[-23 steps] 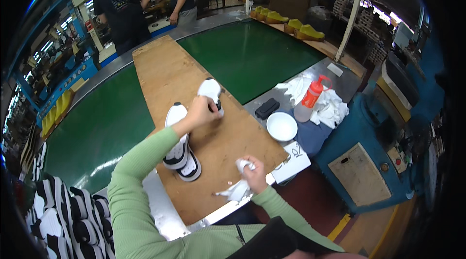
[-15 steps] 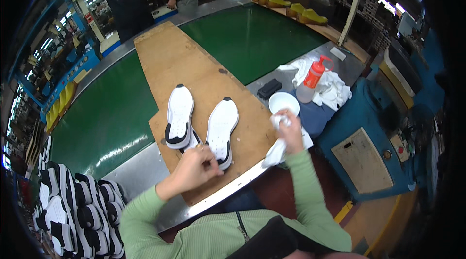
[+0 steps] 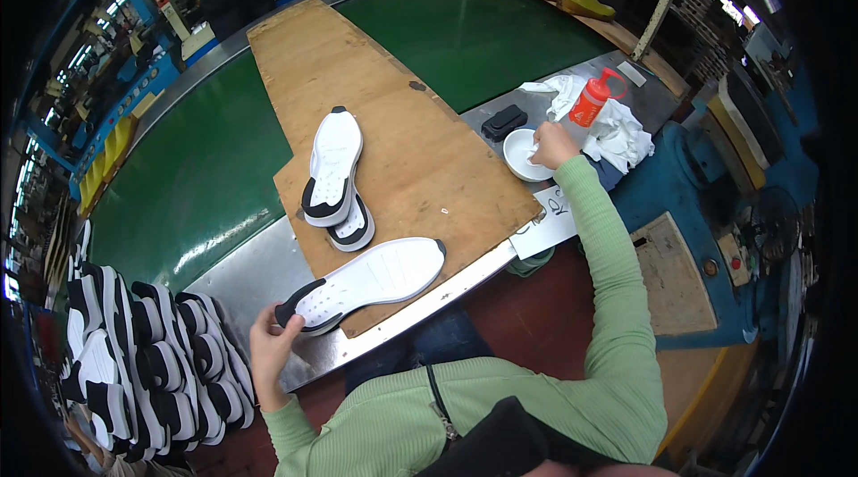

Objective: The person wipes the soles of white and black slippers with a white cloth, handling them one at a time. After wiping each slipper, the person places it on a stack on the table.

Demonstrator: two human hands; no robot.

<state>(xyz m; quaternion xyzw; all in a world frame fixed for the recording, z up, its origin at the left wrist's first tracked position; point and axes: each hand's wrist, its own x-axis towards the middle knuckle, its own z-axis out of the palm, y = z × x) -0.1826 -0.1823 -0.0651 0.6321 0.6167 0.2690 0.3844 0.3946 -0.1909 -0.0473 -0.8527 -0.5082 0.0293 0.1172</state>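
My left hand grips the black heel end of a white shoe sole, thumb on top. The sole lies slantwise across the near edge of a brown board. Beyond it, another white sole with black heel and toe rests partly on top of a third sole. On the right, my right hand reaches into a small white bowl. Its closed fingers pinch a white cloth, mostly hidden by the hand and bowl.
A red-capped squeeze bottle and white rags sit beyond the bowl; a black case lies beside it. Many soles are stacked at the lower left. A green belt runs beneath the board. Blue machinery stands right.
The near sole has turned from pointing away to lying crosswise, its heel now in my left hand at the left. My right hand has carried the cloth up from the table edge into the bowl.
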